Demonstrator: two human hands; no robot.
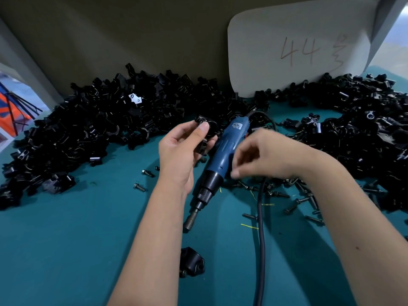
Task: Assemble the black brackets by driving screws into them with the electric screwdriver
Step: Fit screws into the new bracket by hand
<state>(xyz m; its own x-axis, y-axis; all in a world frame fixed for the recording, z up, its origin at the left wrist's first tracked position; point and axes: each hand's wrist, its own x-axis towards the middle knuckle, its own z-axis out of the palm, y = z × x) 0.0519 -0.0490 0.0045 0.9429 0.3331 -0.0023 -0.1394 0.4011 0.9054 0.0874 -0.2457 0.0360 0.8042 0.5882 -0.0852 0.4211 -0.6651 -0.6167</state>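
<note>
A: Surface & room?
B: Teal table (66, 239) is filling the view, grey wall (110, 29) is standing behind at 12. Orange-blue thing (11, 111) is showing at 9, past the wall edge.
A: Going left to right?
B: Big bracket pile (88, 120) is lying from 9 to 11. Left hand (183, 149) is gripping a black bracket (206, 131) w/ thumb & curled fingers, just above centre. Blue electric screwdriver (220, 160) is lying flat at centre, bit toward 6, its cord (261, 239) is running down to 6. Right hand (265, 155) is hovering over the driver body, fingers curled in; can't tell if it's holding anything. Loose screws (293, 199) are lying at 4, second pile (364, 129) at 2-3. One assembled bracket (191, 261) is sitting at 6.
A: Any writing?
B: White card (298, 45) is leaning on the wall at 1, handwritten "44" + a character I can't read. Driver label (237, 125) is too small to read.
</note>
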